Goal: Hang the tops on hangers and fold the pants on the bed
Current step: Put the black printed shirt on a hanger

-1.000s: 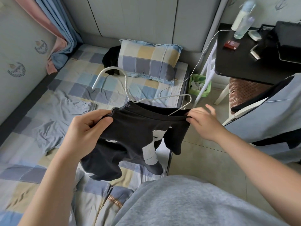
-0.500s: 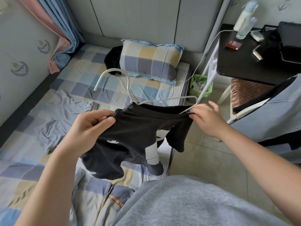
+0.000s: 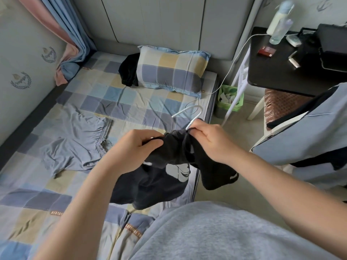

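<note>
Two grips: left hand (image 3: 135,145) bunches black top (image 3: 155,181), right hand (image 3: 208,139) pinches hanger (image 3: 191,122); pants (image 3: 75,139) beyond.

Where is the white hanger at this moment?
Head view, centre-right: the white hanger pokes its hook up from the black top, just above the right hand, over the edge of the bed.

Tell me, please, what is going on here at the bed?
A person is putting a black T-shirt with a white print onto a thin white hanger above the checked bed. The left hand grips the bunched fabric at one side, while the right hand pinches the shirt's neck where the hanger's hook sticks out. The shirt hangs crumpled, not yet spread out. Grey-blue pants lie unfolded on the sheet.
</note>
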`<action>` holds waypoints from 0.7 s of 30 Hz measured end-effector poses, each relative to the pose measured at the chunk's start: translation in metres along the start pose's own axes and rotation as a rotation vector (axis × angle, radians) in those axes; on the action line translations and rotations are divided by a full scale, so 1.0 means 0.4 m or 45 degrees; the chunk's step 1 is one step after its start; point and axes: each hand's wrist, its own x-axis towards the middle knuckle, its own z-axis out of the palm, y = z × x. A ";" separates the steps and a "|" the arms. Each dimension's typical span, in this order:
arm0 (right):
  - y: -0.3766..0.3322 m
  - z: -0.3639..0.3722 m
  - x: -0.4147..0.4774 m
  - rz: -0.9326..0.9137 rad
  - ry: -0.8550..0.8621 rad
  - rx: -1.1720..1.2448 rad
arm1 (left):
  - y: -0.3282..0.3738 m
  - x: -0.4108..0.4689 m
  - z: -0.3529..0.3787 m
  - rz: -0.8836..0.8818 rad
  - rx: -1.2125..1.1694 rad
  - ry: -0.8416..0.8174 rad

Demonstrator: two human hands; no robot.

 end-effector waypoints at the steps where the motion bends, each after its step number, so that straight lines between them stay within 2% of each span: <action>1: -0.013 0.004 0.003 -0.007 0.002 0.016 | 0.004 0.006 0.010 0.010 0.001 0.034; 5: -0.025 -0.026 0.004 0.072 -0.042 0.237 | -0.011 0.006 0.013 0.028 -0.005 0.126; 9: -0.018 -0.097 -0.005 0.135 -0.037 0.377 | -0.071 0.002 -0.033 -0.027 0.105 0.317; 11: -0.016 -0.120 -0.009 0.167 -0.010 0.339 | -0.099 0.006 -0.040 0.006 0.160 0.350; 15: -0.024 -0.135 -0.017 0.168 -0.097 0.127 | -0.105 0.024 -0.011 0.167 0.373 0.372; 21: -0.046 -0.166 -0.015 0.100 -0.121 -0.083 | -0.119 0.037 0.002 0.205 0.375 0.385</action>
